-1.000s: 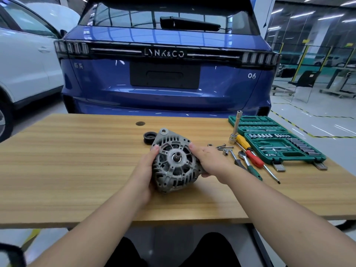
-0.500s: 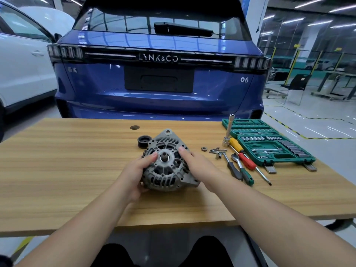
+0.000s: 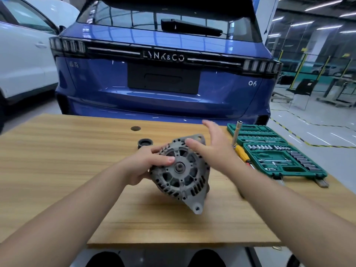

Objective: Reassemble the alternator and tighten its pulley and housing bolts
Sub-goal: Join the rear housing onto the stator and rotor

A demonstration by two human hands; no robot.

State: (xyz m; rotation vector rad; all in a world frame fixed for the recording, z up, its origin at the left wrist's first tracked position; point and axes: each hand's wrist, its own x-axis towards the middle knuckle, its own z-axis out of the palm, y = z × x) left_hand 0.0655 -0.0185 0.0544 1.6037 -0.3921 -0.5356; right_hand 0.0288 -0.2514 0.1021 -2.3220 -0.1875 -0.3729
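Observation:
The grey ribbed alternator (image 3: 183,178) is tilted up off the wooden table (image 3: 57,160), its bare shaft end facing me. My left hand (image 3: 148,164) grips its left side, thumb across the front face. My right hand (image 3: 213,145) hovers just above and right of the housing with fingers spread and straight, holding nothing; whether its thumb touches the top of the housing I cannot tell. The black pulley (image 3: 144,143) lies on the table behind my left hand.
A green socket set case (image 3: 277,155) lies open at the right. A socket extension (image 3: 235,134) stands upright beside it, next to a yellow-handled screwdriver (image 3: 241,153). A blue car (image 3: 163,74) is parked just past the far table edge.
The alternator has been lifted and tipped toward me, held by the left hand alone. My right hand let go of it and rose away, fingers spread.

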